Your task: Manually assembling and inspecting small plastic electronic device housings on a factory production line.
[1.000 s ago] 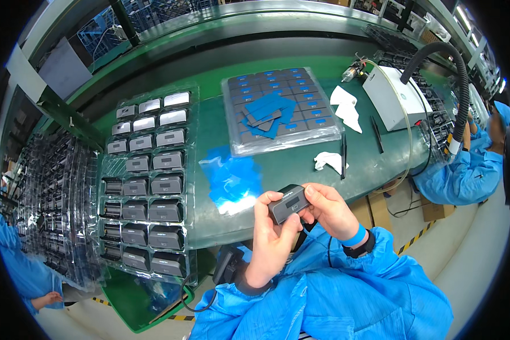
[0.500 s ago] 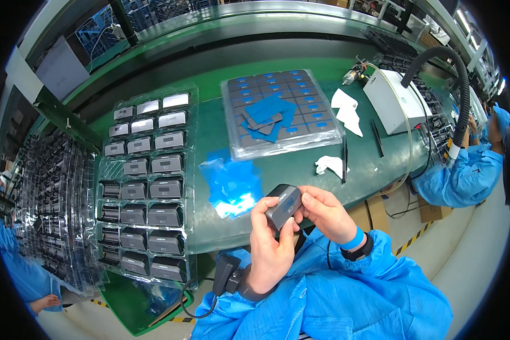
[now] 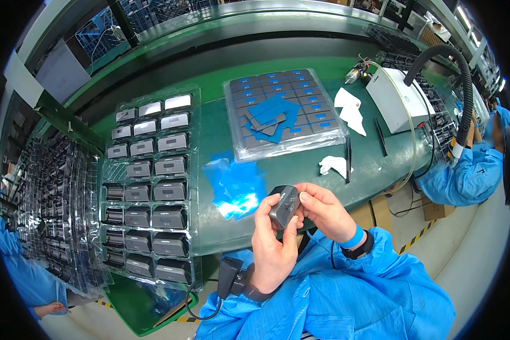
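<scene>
A small dark grey box-shaped device with rounded edges is held up over the table's near edge. My left hand grips it from the left and below, thumb and fingers closed round its body. At its right end, the bent fingers and thumb of my right hand pinch it; their tips are partly hidden. Blue clear film sheets lie on the table just beyond my left hand. Left of them, a clear plastic tray holds several similar grey devices in rows.
A second tray carries dark blocks with blue marks, blue sheets lying on top. White wipes, black tweezers and a white machine with a black hose are at right. Stacked trays stand far left. A co-worker's blue sleeve shows at right.
The device has turned slightly in my hands, its front face now steeper and darker. My grip stays much the same. The whole view has shifted a little.
</scene>
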A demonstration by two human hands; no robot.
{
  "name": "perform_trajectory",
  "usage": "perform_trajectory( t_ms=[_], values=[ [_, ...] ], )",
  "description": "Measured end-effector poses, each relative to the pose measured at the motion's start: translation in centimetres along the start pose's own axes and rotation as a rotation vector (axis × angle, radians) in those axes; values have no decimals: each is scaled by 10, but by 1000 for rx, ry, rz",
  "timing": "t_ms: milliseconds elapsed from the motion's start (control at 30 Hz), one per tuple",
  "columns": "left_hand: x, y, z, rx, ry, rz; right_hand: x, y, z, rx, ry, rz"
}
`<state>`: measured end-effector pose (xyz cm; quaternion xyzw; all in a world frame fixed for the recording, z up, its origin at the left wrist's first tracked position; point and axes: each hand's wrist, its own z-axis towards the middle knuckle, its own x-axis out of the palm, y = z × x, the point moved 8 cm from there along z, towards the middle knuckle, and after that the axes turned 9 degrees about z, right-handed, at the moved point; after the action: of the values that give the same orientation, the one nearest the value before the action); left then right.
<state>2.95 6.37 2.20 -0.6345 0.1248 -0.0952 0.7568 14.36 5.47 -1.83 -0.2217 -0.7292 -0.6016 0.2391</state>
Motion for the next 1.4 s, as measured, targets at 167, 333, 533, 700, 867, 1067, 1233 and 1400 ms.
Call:
perform_trajectory(
  t_ms=[167,333,533,700,867,1067,1233,1400],
  values=[
    [0,-1,2,4,-1,20,-5,1,2,-21,-26,6],
    [-2,4,4,-23,-2,-11,1,5,2,-9,-59,-4],
    [-2,7,5,-45,13,-121,-1,6,3,2,-32,-78],
    [-1,10,3,-114,20,-81,-3,11,-1,-10,31,-175],
    [1,2,0,-70,58,83,-9,16,-9,-21,-6,-177],
    [18,10,0,-106,268,127,-28,18,-40,11,-92,-255],
    [34,10,2,-169,391,108,-37,22,-55,-18,-154,-324],
    [39,8,3,-175,446,206,-41,19,-58,-18,-138,-261]
  ],
)
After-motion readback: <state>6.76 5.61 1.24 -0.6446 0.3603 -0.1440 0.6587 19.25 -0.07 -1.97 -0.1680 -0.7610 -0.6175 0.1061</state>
